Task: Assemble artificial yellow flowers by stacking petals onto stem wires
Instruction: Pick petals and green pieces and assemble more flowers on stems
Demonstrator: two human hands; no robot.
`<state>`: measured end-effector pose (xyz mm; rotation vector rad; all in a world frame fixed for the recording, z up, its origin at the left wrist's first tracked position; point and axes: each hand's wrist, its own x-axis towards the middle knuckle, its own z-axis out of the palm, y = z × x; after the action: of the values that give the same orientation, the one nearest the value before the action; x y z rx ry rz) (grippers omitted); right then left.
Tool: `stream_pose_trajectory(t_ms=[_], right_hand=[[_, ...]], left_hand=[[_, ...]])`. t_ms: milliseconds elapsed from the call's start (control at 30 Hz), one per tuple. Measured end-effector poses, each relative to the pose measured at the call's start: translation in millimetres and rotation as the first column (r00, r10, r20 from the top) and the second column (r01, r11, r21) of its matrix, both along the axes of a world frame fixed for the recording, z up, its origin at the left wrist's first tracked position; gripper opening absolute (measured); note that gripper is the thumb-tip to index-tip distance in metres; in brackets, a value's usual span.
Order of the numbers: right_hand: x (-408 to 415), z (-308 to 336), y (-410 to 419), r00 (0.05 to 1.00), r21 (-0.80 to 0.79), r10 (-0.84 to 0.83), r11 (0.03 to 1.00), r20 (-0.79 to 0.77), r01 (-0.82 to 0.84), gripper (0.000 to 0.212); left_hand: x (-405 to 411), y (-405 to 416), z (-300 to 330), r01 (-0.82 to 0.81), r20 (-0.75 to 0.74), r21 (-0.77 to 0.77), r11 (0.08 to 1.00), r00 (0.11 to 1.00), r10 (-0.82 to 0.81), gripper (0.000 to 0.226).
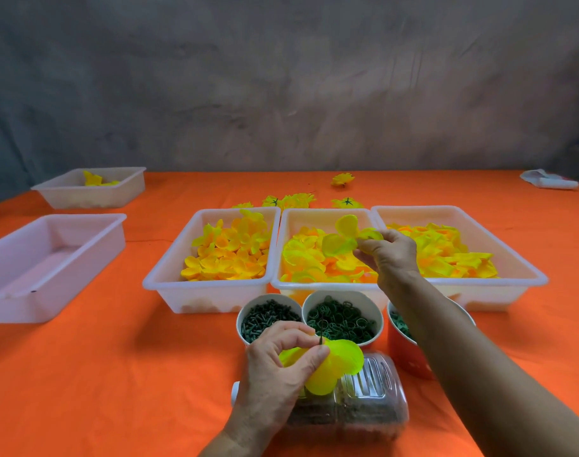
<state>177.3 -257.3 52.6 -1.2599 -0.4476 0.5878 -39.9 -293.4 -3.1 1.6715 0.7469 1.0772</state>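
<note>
Left hand (283, 354): pinches a stem wire (320, 340) carrying a yellow petal (340, 361), above a clear bottle (364, 400) whose contents are hard to make out. Right hand (392, 252): grips a petal piece (342, 239) over the middle tray (321, 285). Third cup (410, 354): partly hidden behind the right forearm. Surface (116, 374): orange.

Translucent plastic trays (212, 293), matt orange cloth (116, 374), clear ribbed bottle (370, 390).
</note>
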Motion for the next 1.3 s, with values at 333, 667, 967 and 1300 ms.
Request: stream_pose_trajectory(t_ms=[333,667,967,1300], right_hand=[[-13,8,-27,0.896,0.064,0.355,0.934,-0.267,-0.351,0.016],[-47,1,-50,0.921,-0.1,0.375,0.918,-0.103,-0.384,0.021],[-66,3,-74,0.908,-0.095,0.401,0.915,0.118,-0.392,0.024],[-72,-2,-83,0.871,-0.068,0.306,0.95,0.385,-0.304,0.031]], left_hand=[[0,-1,1,-0.023,0.012,0.056,0.998,1.0,0.022,0.018],[0,0,2,-0.013,-0.01,0.071,0.997,1.0,0.014,0.02],[-1,-2,1,-0.015,-0.012,0.041,0.999,1.0,0.015,0.011],[0,-2,1,0.0,0.007,0.016,1.0,1.0,0.0,0.009]])
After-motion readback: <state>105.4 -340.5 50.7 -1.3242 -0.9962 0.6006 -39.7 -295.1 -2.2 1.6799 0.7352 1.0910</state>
